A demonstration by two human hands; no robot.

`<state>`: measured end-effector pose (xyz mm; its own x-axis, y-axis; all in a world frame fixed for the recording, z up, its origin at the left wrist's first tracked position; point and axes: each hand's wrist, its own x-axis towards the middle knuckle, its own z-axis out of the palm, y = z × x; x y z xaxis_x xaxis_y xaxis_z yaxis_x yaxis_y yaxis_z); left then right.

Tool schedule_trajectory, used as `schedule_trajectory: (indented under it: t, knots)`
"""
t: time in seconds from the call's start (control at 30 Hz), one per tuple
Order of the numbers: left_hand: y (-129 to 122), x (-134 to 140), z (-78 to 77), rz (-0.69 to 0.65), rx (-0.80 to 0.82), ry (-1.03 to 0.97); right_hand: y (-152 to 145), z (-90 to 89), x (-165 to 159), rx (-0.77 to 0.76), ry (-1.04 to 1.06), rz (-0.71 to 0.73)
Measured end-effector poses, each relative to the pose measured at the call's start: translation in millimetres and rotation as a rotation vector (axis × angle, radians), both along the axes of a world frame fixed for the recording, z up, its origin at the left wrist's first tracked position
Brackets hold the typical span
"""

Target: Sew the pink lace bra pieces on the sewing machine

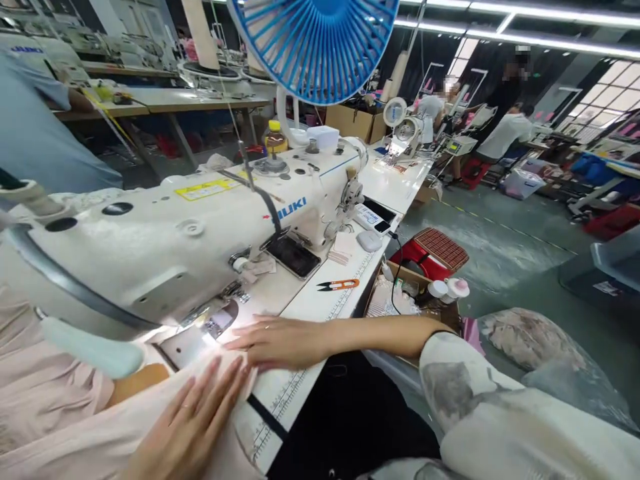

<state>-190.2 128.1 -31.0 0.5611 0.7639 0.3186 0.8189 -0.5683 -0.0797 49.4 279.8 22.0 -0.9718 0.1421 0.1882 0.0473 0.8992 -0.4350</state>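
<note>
Pale pink fabric (125, 427) covers the left part of the sewing table and runs up to the needle area. My left hand (195, 420) lies flat on it, fingers stretched out towards the machine. Just beyond, my right hand (280, 340) rests with extended fingers at the fabric's edge, close to the lit presser foot (220, 320). Some of its fingertips touch or cover the cloth. Over both hands stands a white sewing machine (200, 220), its lamp shining on the stitching spot. The needle itself is too bright to make out.
Orange-handled thread snips (339, 285), a phone (293, 255) and a white mouse-shaped object (369, 241) lie right of the machine. A blue fan (320, 53) stands behind it. A box of supplies (415, 293) sits below the table's right edge. Co-workers are in the background.
</note>
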Motion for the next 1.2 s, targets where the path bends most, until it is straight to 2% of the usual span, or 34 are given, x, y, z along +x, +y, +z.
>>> schedule_trajectory:
  t: [0.07, 0.17, 0.2, 0.27, 0.33, 0.43, 0.5, 0.57, 0.63, 0.67, 0.73, 0.8, 0.87, 0.9, 0.97, 1.07, 1.2]
  knots:
    - [-2, 7, 0.2, 0.15, -0.038, 0.085, 9, -1.9, 25, 0.142, 0.01, -0.171]
    - [-3, 19, 6.2, 0.438, -0.025, 0.177, 38, 10.9, 69, 0.307, 0.011, -0.651]
    - [-3, 24, 10.4, 0.489, -0.012, 0.206, 50, 18.5, 83, 0.338, -0.015, -0.822]
    - [1, 36, 21.6, 0.508, -0.001, 0.256, 73, 34.5, 106, 0.368, -0.13, -1.033]
    - [7, 45, 33.5, 0.466, -0.013, 0.312, 89, 46.4, 120, 0.34, -0.269, -1.122]
    - [17, 51, 44.0, 0.399, -0.007, 0.375, 97, 52.7, 126, 0.285, -0.389, -1.134]
    - [21, 49, 43.8, 0.376, 0.023, 0.369, 93, 51.9, 123, 0.338, -0.335, -1.165]
    - [22, 42, 40.7, 0.343, 0.056, 0.345, 82, 49.6, 117, 0.428, -0.184, -1.204]
    - [21, 36, 38.4, 0.302, 0.089, 0.314, 67, 46.6, 104, 0.431, -0.003, -1.122]
    - [21, 33, 38.1, 0.287, 0.108, 0.297, 59, 44.7, 95, 0.365, 0.073, -1.016]
    - [22, 31, 39.0, 0.274, 0.158, 0.257, 44, 39.9, 69, 0.129, 0.161, -0.703]
    - [24, 31, 40.3, 0.268, 0.225, 0.209, 35, 33.3, 39, -0.129, 0.122, -0.384]
    - [27, 31, 40.8, 0.245, 0.285, 0.172, 37, 25.5, 9, -0.208, 0.001, -0.228]
    - [28, 31, 40.6, 0.23, 0.304, 0.165, 40, 21.8, -3, -0.158, -0.059, -0.212]
    - [30, 32, 39.8, 0.216, 0.312, 0.168, 48, 16.3, -21, 0.055, -0.133, -0.259]
    - [29, 40, 39.3, 0.26, 0.29, 0.18, 50, 14.5, -31, 0.309, -0.144, -0.34]
    - [26, 65, 37.6, 0.413, 0.187, 0.215, 31, 16.2, -28, 0.314, -0.21, -0.324]
